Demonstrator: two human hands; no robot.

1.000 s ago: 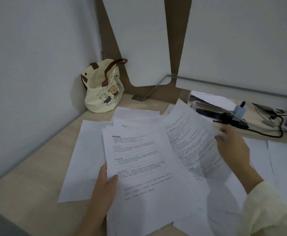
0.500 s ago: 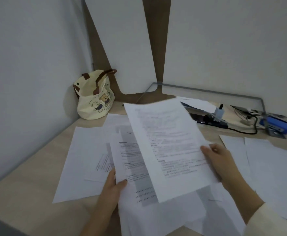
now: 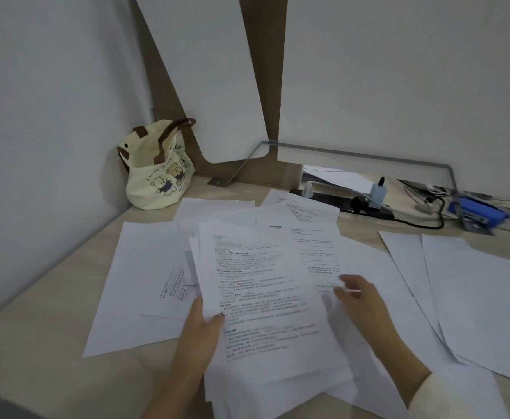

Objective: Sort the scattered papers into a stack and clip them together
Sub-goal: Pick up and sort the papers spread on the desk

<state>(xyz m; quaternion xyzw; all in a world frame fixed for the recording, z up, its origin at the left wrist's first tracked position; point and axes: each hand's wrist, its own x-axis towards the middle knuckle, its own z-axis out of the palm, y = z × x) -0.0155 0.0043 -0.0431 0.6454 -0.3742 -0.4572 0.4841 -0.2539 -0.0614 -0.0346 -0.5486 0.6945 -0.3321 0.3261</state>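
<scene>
Left hand (image 3: 199, 337) pinches fanned stack of white printed sheets (image 3: 265, 300) at desk (image 3: 45, 328) front edge; right hand (image 3: 361, 296) blurred, grip unclear; misaligned sheets may slip.

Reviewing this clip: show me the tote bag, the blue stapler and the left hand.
tote bag (image 3: 160, 185): head view, bear print on its front.
blue stapler (image 3: 479, 208): head view, its blue top.
left hand (image 3: 199, 329): head view, back of the hand.

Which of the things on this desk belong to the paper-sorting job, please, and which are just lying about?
Job: stack, gripped by left hand; right hand; loose sheets; perhaps the blue stapler.
Lying about: bag; power strip; cables.
</scene>
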